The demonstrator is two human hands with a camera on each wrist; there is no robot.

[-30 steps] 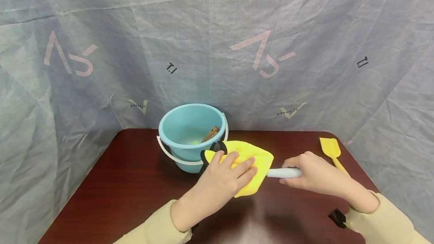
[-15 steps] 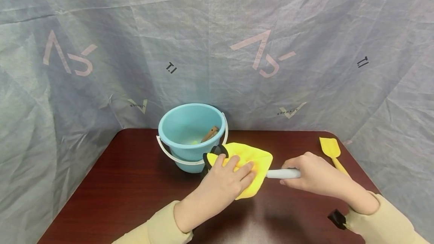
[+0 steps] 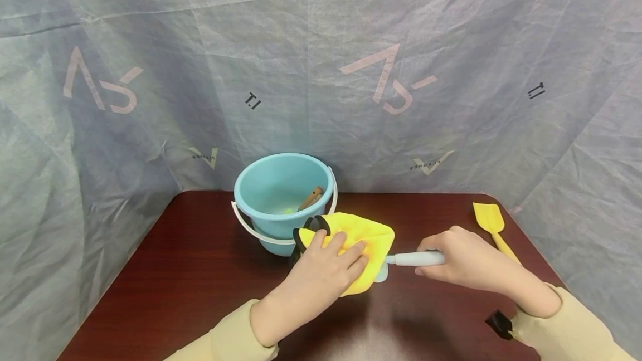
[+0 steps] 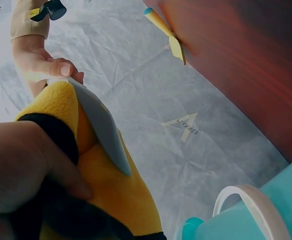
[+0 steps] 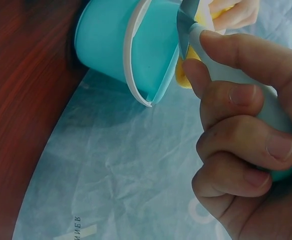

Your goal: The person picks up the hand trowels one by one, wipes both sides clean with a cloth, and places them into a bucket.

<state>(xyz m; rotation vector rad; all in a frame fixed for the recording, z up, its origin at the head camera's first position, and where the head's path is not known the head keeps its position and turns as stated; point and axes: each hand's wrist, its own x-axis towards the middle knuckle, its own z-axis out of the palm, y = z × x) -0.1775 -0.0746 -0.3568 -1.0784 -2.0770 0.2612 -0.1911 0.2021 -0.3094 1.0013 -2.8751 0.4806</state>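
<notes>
In the head view my left hand [image 3: 323, 272] holds a yellow cloth [image 3: 376, 233] with black edging against the blade of a small trowel. The left wrist view shows the grey-blue trowel blade [image 4: 98, 127] lying in the folded cloth [image 4: 105, 175], part of its face uncovered. My right hand [image 3: 458, 255] grips the pale trowel handle [image 3: 413, 259], with the fingers curled round it in the right wrist view. Near the handle, a bit of blade [image 3: 382, 273] shows past the cloth; most of the rest is hidden in the head view.
A light blue bucket [image 3: 273, 228] with a white handle stands behind the left hand. Inside it lie a brown wooden piece [image 3: 312, 198] and something yellow-green. A yellow toy shovel [image 3: 489, 218] lies at the table's right edge. Grey fabric [image 3: 311, 71] hangs behind the dark red table [image 3: 165, 272].
My left hand and the cloth have shifted slightly left, away from the trowel's handle, and a bit of blade now shows beside the handle. The right hand has stayed nearly still.
</notes>
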